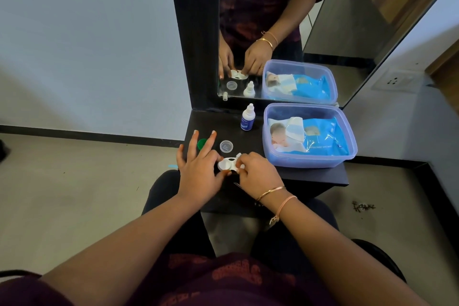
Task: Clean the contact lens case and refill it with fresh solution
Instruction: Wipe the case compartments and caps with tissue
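Note:
A white contact lens case (227, 163) lies on the small black table (310, 176) between my hands. My left hand (198, 169) pinches its left end with thumb and forefinger, the other fingers spread straight. My right hand (255, 171) curls over the case's right end and pinches something small and white there; what it is I cannot tell. A clear round cap (226, 146) and a green cap (202, 143), half hidden behind my left fingers, lie just behind the case. A white solution bottle (247, 118) with a blue label stands upright further back.
A clear plastic tub (347, 156) holding a blue pack of wet wipes (315, 138) fills the table's right side. A mirror (273, 20) in a black frame stands at the back edge. The table is narrow, with floor on both sides.

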